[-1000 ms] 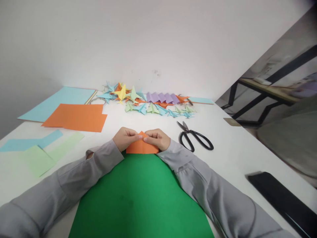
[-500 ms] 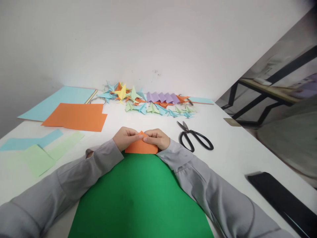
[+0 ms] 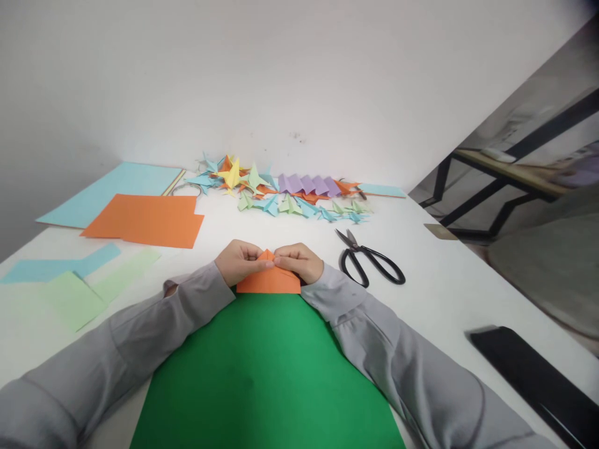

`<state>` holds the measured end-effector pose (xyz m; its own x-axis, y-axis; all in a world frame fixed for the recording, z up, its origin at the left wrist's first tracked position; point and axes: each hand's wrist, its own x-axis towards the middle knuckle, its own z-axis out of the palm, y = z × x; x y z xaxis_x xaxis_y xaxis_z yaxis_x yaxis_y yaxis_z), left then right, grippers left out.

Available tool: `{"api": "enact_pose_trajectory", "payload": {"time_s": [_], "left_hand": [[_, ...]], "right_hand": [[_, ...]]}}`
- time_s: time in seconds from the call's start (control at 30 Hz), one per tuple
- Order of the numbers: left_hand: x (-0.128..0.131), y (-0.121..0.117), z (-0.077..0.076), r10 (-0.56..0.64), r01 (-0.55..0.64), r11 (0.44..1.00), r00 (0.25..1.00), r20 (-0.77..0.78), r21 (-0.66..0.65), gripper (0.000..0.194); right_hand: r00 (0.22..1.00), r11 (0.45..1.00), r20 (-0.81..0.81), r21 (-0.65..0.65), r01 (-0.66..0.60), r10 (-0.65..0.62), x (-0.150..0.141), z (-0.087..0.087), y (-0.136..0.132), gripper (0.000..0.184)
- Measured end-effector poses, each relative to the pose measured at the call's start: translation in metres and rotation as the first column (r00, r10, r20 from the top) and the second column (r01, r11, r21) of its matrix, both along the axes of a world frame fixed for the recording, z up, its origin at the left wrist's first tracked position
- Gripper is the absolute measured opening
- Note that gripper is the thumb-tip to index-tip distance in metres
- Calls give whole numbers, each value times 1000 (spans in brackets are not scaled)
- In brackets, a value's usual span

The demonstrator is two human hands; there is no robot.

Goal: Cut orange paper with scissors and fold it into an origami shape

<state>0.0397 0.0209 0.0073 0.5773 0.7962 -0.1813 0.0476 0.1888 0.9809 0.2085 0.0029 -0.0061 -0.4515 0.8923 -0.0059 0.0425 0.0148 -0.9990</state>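
Observation:
A small orange folded paper (image 3: 267, 284) with a pointed top is held between both hands, at the far edge of a green sheet (image 3: 266, 374). My left hand (image 3: 239, 262) pinches it from the left, thumb lying across its front just below the peak. From the right, my right hand (image 3: 300, 262) grips it, with its thumb also pressed on the front near the peak. The two thumb tips nearly meet. Most of the fingers are curled behind the paper and hidden.
Black-handled scissors (image 3: 364, 257) lie right of my hands. A dark flat object (image 3: 533, 374) is at the near right. Orange sheets (image 3: 145, 221), a blue sheet (image 3: 107, 193) and green paper pieces (image 3: 77, 299) lie left. Folded paper shapes (image 3: 290, 193) line the wall.
The thumbs have shifted slightly at the paper's peak, and the left thumb now lies flatter across it. The whole view has moved very slightly; the hold is otherwise the same.

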Motion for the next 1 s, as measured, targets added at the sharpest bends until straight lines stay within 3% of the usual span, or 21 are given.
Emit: {"api": "enact_pose_trajectory", "payload": {"time_s": [0.37,0.6,0.8,1.0], "left_hand": [[0,-1,0,173,-172,984,984,48,-40,28],[-2,3,-1,262,-264,963,964,54,52,26],[-2,3,1,269,-272,961,962,53,53,26],[-3,5,0,307,-307,952,948,84,-19,29]], "right_hand": [[990,988,73,106,110,-118,-6,-1,-1,47],[981,978,25,78,191,-194,-7,-3,-2,52],[980,972,55,153,179,-189,-6,1,-2,55],[959,960,-66,23,279,-277,-9,-1,-2,57]]}}
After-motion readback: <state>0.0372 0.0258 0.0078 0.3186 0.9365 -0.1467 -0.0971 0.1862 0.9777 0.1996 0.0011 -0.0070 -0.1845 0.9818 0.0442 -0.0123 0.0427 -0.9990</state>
